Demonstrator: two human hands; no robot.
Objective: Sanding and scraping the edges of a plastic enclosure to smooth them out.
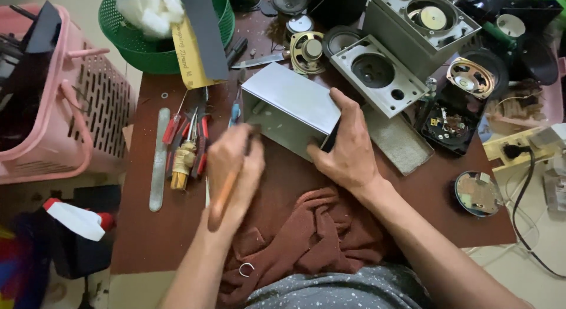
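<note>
A: Head camera, looking straight down at the brown bench (177, 238). The right hand (349, 148) is clamped on the near corner of a grey box housing (292, 111), thumb on top, fingers wrapped over the edge. That looks like bracing, so the box can't slide.

B: And the left hand (236, 167)?

A: Closed around an orange-handled tool (225, 194), tip angled at the box's open face, mid-bench. It's blurred, so I can't tell what kind of tool.

B: The box lies on its side?

A: Yes, opening turned toward the person, which gives the tool a way in. A rust-coloured cloth (312, 238) is bunched at the near edge, just below both hands.

B: Any packaging or labels?

A: A yellow card strip (190, 55) with writing leans out of the green basket (127, 35) at the far-left corner, with a dark grey sheet (207, 32) laid over it. A pink crate (65, 102) stands off the left edge, a white-and-red spray nozzle (76, 219) below it.

B: Hand tools?

A: Red-handled pliers and drivers (187, 141) lie beside a metal file (159, 158) along the left edge, within reach. Speaker cones and grey panels (377, 73) crowd the far side.
</note>
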